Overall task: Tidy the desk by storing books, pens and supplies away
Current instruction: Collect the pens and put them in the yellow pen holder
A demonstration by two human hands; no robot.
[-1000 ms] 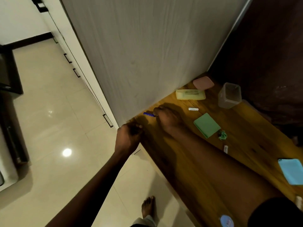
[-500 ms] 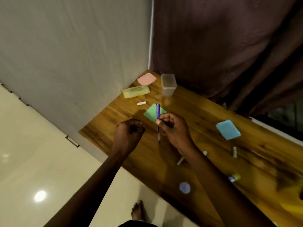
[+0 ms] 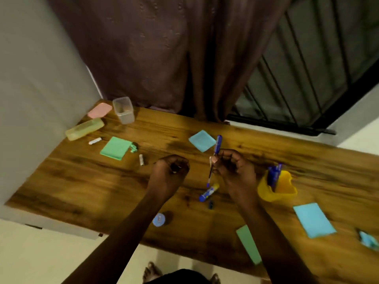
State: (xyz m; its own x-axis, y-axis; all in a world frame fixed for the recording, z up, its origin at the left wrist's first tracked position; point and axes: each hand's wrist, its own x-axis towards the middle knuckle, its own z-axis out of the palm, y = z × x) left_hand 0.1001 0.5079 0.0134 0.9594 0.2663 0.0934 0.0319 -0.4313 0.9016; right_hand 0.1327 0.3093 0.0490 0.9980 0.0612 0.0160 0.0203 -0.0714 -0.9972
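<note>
My right hand (image 3: 233, 171) pinches a blue pen (image 3: 217, 147) above the middle of the wooden desk (image 3: 82, 181), the pen's thin tip pointing down. My left hand (image 3: 170, 172) hovers beside it, curled into a fist; whether anything sits inside is hidden. A yellow cup (image 3: 285, 191) with several blue pens (image 3: 273, 175) stands just right of my right hand. A blue and yellow glue stick (image 3: 209, 192) and a small dark cap (image 3: 210, 204) lie below the pen.
At the back left are a clear container (image 3: 123, 110), a pink lid (image 3: 99, 110) and a yellow pencil case (image 3: 84, 129). Green pads (image 3: 115, 148) and blue pads (image 3: 202, 140) lie scattered, plus a round blue tape (image 3: 159, 219). A wall closes the left side.
The view has swung right from the desk's left end to its middle. My right hand picked up the blue pen from beside the wall and carried it toward the yellow cup.
</note>
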